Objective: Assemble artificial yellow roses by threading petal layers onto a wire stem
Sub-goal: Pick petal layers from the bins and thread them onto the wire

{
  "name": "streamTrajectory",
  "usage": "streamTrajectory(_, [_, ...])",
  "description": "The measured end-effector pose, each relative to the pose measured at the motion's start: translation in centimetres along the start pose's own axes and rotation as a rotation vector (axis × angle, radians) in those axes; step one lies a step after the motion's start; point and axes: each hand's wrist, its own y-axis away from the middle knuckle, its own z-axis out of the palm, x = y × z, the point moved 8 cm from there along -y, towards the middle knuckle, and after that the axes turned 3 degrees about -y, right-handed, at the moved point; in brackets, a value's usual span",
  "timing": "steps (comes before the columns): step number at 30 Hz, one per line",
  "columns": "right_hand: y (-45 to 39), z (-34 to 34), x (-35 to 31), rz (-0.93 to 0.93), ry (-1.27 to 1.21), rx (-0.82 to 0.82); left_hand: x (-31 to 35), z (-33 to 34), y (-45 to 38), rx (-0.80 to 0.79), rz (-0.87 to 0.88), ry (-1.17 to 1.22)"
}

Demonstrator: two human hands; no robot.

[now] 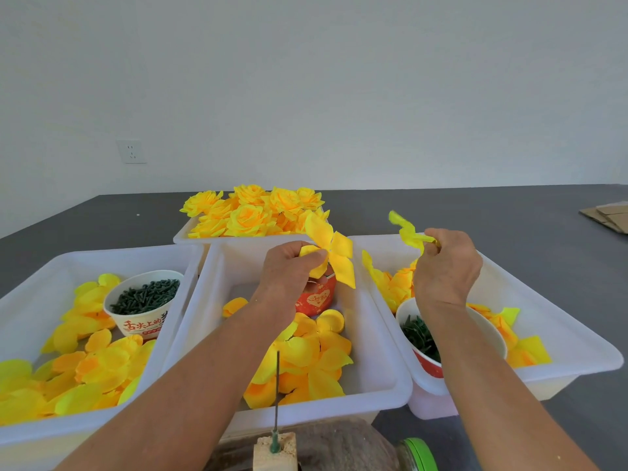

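Petal layer (pixel 331 254) pinched in left hand (pixel 289 277), smaller petal strip (pixel 409 232) pinched in right hand (pixel 445 266), both above the trays. Find the centre hole, drop it straight onto wire stem (pixel 277 382); don't crease.

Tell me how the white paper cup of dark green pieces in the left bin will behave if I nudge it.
The white paper cup of dark green pieces looks full to the brim, so it is probably bottom-heavy enough to slide rather than tip. It narrows toward its base and stands among loose yellow fabric petals, so a high push might rock it. Its heaped contents could spill.
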Motion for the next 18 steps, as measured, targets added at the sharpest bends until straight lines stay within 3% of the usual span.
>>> streamTrajectory(2, [0.1, 1.3, -0.1, -0.050, 0.130, -0.121, -0.1, 0.1, 0.0, -0.009, -0.007, 0.008])
streamTrajectory(5, [1.5, 4.6, 0.7, -0.087, 0.408, -0.458, -0.1, 0.1, 0.0, -0.005, -0.009, 0.002])
streamTrajectory(8, [2.8, 6.0, 1.8, -0.028, 0.535, -0.675, 0.0, 0.0, 0.0, 0.002, 0.001, -0.008])
streamTrajectory(14, [3.3, 6.7, 2.0, 0.120, 0.333, -0.850, 0.0, 0.0, 0.1, -0.006, -0.003, -0.004])
streamTrajectory(18, [2.9, 6.6, 2.1, 0.133, 0.413, -0.838, -0.1, 0.1, 0.1, -0.010, -0.014, 0.014])
